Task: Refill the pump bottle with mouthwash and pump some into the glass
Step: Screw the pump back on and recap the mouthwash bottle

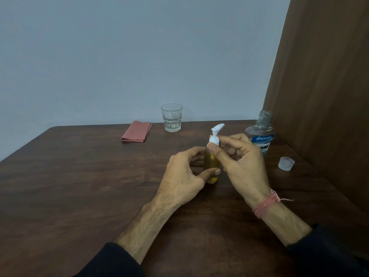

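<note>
The fingers (214, 151) of the right hand (242, 162) pinch the white pump collar (214, 140) of the pump bottle (211, 166), thumb in front and the other fingertips behind. The left hand (184, 172) wraps the bottle's amber body, thumb pressed across its lower part. The bottle stands upright on the tabletop (79, 186), its white spout (218, 127) pointing up and right.

Just behind the right hand stands the mouthwash bottle (260, 132), uncapped; its blue label reads "…ERINE", probably Listerine, with the smaller lines too blurred to read. Its translucent cap (286, 163) lies to the right, near the wooden panel (323, 96) that closes off that side. The glass (172, 117) sits near the tabletop's far edge, well apart from the hands, beside a folded red cloth (136, 131). The left half of the tabletop and the stretch toward the near edge lie bare.
</note>
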`<action>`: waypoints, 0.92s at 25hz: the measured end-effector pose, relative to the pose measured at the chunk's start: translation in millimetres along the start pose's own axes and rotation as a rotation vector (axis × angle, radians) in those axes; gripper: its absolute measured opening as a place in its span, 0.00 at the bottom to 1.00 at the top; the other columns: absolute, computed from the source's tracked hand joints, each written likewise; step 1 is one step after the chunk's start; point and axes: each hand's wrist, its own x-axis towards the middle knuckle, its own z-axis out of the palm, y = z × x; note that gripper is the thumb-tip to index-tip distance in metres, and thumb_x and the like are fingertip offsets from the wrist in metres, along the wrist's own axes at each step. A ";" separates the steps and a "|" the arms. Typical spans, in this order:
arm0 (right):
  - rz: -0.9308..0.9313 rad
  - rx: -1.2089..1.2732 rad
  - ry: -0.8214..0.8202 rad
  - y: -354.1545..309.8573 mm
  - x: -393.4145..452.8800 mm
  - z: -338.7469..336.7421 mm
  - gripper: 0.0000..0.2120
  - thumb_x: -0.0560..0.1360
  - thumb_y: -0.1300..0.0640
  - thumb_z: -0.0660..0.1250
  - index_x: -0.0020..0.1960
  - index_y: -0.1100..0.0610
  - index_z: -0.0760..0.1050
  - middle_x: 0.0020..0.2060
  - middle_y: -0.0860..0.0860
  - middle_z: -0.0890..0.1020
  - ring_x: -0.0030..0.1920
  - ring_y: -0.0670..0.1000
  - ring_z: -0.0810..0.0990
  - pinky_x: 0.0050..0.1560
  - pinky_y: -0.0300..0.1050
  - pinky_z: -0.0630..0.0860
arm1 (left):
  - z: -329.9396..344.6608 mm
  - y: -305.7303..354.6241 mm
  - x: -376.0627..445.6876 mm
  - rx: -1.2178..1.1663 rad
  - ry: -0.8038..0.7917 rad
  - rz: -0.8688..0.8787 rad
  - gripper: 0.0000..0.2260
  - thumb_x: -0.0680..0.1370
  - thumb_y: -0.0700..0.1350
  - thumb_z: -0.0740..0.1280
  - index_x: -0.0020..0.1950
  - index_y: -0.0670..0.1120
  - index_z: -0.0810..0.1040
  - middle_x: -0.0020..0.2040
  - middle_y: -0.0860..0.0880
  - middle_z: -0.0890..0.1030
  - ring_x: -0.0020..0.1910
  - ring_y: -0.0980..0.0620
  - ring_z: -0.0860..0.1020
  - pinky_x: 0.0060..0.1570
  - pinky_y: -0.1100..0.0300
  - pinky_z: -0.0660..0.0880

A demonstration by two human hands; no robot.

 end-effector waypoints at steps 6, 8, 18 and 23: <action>-0.125 -0.092 0.069 -0.6 -0.3 -5.7 0.12 0.80 0.43 0.75 0.63 0.43 0.86 0.46 0.43 0.82 0.36 0.49 0.82 0.33 0.45 0.80 | -5.1 -6.4 2.1 0.047 0.062 -0.057 0.26 0.85 0.45 0.78 0.73 0.62 0.67 0.60 0.69 0.81 0.67 0.60 0.84 0.72 0.55 0.79; -0.192 -0.104 0.088 -4.1 -0.4 -6.3 0.07 0.82 0.47 0.75 0.59 0.44 0.87 0.43 0.43 0.83 0.37 0.50 0.82 0.33 0.50 0.81 | -8.9 -9.3 4.8 0.051 0.055 -0.075 0.26 0.86 0.45 0.77 0.74 0.61 0.65 0.64 0.65 0.81 0.70 0.52 0.84 0.76 0.45 0.79; -0.329 -0.084 0.541 -4.4 32.6 -69.1 0.05 0.83 0.59 0.66 0.55 0.49 0.77 0.38 0.43 0.79 0.34 0.47 0.77 0.32 0.51 0.75 | -4.1 17.4 -6.2 0.135 0.503 0.174 0.28 0.73 0.54 0.82 0.65 0.58 0.70 0.58 0.63 0.75 0.58 0.54 0.77 0.55 0.70 0.73; 0.125 -0.502 0.405 37.7 46.6 -107.3 0.16 0.78 0.69 0.61 0.54 0.52 0.82 0.58 0.51 0.76 0.58 0.53 0.79 0.59 0.47 0.74 | 31.7 42.6 -11.6 -0.008 0.221 0.206 0.21 0.77 0.50 0.82 0.67 0.58 0.77 0.58 0.59 0.81 0.56 0.52 0.82 0.51 0.56 0.83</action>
